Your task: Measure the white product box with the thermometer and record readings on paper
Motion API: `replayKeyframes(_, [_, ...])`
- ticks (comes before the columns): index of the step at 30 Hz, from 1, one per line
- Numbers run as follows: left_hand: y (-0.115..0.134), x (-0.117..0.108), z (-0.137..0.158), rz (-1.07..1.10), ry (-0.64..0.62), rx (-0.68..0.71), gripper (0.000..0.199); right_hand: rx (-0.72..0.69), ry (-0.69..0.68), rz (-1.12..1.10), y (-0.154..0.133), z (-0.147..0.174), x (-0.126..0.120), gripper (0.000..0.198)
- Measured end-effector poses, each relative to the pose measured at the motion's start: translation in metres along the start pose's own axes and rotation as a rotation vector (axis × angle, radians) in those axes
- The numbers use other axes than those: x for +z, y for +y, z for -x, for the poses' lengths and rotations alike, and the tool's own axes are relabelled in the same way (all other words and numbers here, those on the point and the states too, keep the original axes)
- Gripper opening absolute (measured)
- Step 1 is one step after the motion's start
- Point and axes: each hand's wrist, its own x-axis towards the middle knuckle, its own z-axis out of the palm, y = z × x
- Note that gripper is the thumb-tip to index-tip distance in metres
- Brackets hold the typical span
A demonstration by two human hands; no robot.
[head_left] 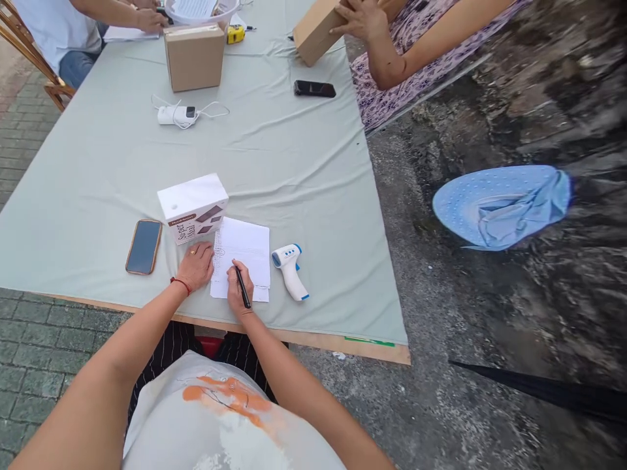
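My right hand (240,287) is closed around a black pen (241,286), its tip over the white paper (247,245) at the table's near edge. My left hand (196,264), with a ring and a red wrist cord, lies with fingers stretched out at the paper's left margin. Just beyond it stands a white printed box (193,196). To the left lies a smartphone (144,247) in a brown case. A white and blue infrared thermometer (290,271) rests to the right of the paper.
Farther up the cloth-covered table (274,156) lie a white device with a cable (176,115), a black phone (315,89), a cardboard box (194,59) and a yellow tape measure (236,34). One person's hands (360,19) hold another carton (318,32); another person sits at far left. A blue hat (460,202) lies at right.
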Motion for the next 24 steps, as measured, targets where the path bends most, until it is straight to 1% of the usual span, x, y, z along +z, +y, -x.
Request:
replayKeyframes(2, [-0.003,0.001,-0.001,0.068,0.037,0.010,0.019,-0.004,0.003,0.006,0.001,-0.002,0.001,0.038])
replayKeyframes(4, [-0.007,0.002,0.000,0.200,0.076,-0.033,0.015,-0.002,0.008,0.007,0.003,-0.005,0.001,0.038])
replayKeyframes(5, [-0.009,0.003,0.001,0.285,0.099,-0.090,0.013,-0.002,0.014,0.009,0.003,-0.006,0.002,0.038])
replayKeyframes(7, [-0.010,0.004,0.006,0.458,0.162,-0.260,0.009,-0.012,0.023,0.024,0.004,-0.007,0.002,0.038])
replayKeyframes(9, [-0.011,0.004,0.011,0.593,0.241,-0.428,0.014,-0.031,0.028,0.051,0.004,-0.008,0.002,0.037])
replayKeyframes(10, [-0.011,0.003,0.014,0.641,0.279,-0.488,0.018,-0.042,0.028,0.067,0.004,-0.009,0.001,0.037])
replayKeyframes(12, [-0.011,0.002,0.017,0.724,0.350,-0.562,0.022,-0.061,0.025,0.095,0.003,-0.009,0.001,0.036])
replayKeyframes(16, [-0.016,-0.001,0.020,0.845,0.455,-0.615,0.023,-0.080,0.018,0.118,0.001,-0.010,0.000,0.035])
replayKeyframes(20, [-0.024,0.001,0.019,0.865,0.482,-0.620,0.022,-0.077,0.010,0.106,0.001,-0.012,0.002,0.034])
replayKeyframes(24, [-0.030,0.002,0.017,0.884,0.566,-0.634,0.019,-0.061,-0.002,0.090,0.001,-0.013,0.003,0.033])
